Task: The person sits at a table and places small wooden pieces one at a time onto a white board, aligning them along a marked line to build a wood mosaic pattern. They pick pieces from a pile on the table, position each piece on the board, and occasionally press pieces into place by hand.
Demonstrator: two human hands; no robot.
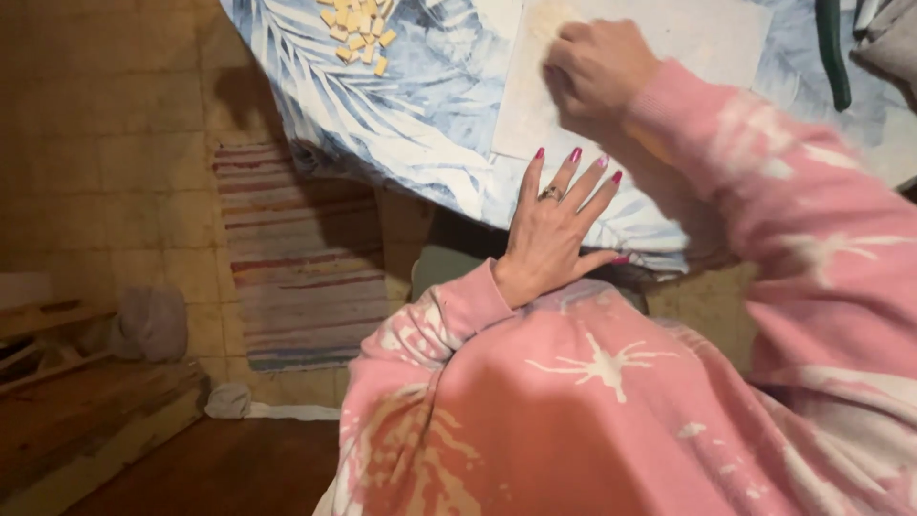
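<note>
— Tiled floor [124, 172] is running under everything, and a striped rug [301, 268] is lying on it beside the worktop [411, 115], which is wearing a blue and white leaf-print cloth. What are the hands doing?

— The left hand [554, 229] is lying flat at the near edge of the worktop, fingers [573, 182] spread wide and straight, holding nothing. A ring is showing on one of them.

— And the other?

— The right hand [597, 67] is pressing down on a pale board [688, 38] farther in on the worktop. Its fingers are curling under into a loose fist; I cannot tell whether anything is inside it.

— Anything else lying about?

— Small pale cubes [355, 31] are sitting in a little heap at the far left of the cloth, well apart from both hands. A dark green handle [833, 53] is lying at the far right. Both arms are in pink patterned sleeves [764, 182]. Wooden planks [86, 401] are lying on the floor at the near left.
</note>
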